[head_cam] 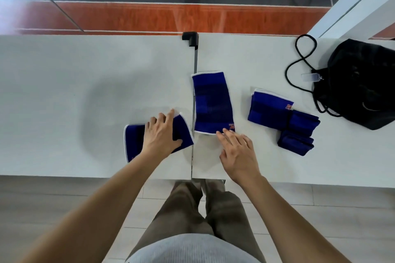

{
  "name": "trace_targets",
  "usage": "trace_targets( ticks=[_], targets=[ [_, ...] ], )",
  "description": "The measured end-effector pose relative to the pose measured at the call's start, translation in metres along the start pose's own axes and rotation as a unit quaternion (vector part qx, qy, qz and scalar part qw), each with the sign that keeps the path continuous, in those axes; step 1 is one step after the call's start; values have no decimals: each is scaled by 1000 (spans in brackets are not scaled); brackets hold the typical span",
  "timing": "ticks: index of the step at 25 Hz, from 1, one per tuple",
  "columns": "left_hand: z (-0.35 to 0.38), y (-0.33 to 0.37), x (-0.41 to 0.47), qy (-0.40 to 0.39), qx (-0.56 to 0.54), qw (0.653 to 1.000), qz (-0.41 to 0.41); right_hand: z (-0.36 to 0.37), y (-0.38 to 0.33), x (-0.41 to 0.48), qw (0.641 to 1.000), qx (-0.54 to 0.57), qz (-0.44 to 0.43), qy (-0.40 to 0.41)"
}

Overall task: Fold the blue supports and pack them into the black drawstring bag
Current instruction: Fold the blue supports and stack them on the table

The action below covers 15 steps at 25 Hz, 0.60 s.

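the person stood at the near edge of two white tables [64, 92] pushed together, a dark seam [195, 83] running between them from twelve to six o'clock with a small black bracket [190, 38] at its far end. the left hand [161, 134] lay palm down, fingers spread, flat on a blue support [136, 143] just left of the seam, pressing it to the tabletop rather than gripping it; that support looked folded, with a white trim at its ends. the right hand [237, 151] was open too, its fingertips [224, 132] touching the near white-trimmed edge of a second blue support [211, 102], which lay flat and unfolded just right of the seam, its long side pointing towards twelve o'clock. neither hand had closed around anything. out at about three o'clock from that middle piece lay another blue support [269, 111], angled, and touching its near right corner was a darker blue bundle [299, 134] of folded pieces, though i could not tell how many were stacked in it. the black drawstring bag [363, 83] sat slumped at the far right of the table, around two o'clock, well apart from both hands, its black cord [299, 66] looping across the white surface and a small clear tag [310, 77] lying by its mouth. a brown floor strip [171, 17] ran beyond the tables.
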State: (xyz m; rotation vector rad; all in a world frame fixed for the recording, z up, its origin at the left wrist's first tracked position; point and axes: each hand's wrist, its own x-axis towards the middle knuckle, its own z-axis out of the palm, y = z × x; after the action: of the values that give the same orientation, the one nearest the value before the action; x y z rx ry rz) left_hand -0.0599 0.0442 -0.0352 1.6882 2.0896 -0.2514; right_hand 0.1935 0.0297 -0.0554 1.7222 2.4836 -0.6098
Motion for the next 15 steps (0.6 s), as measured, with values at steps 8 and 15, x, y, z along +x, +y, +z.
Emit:
trace_targets(
  ticks=[8, 15],
  targets=[
    [-23, 1, -37, 1, -135, 968, 210, -10, -15, 2, 986, 162, 8, 36],
    [-61, 48, -26, -43, -520, 853, -11, -53, -32, -4, 692, 690, 178, -118]
  ],
)
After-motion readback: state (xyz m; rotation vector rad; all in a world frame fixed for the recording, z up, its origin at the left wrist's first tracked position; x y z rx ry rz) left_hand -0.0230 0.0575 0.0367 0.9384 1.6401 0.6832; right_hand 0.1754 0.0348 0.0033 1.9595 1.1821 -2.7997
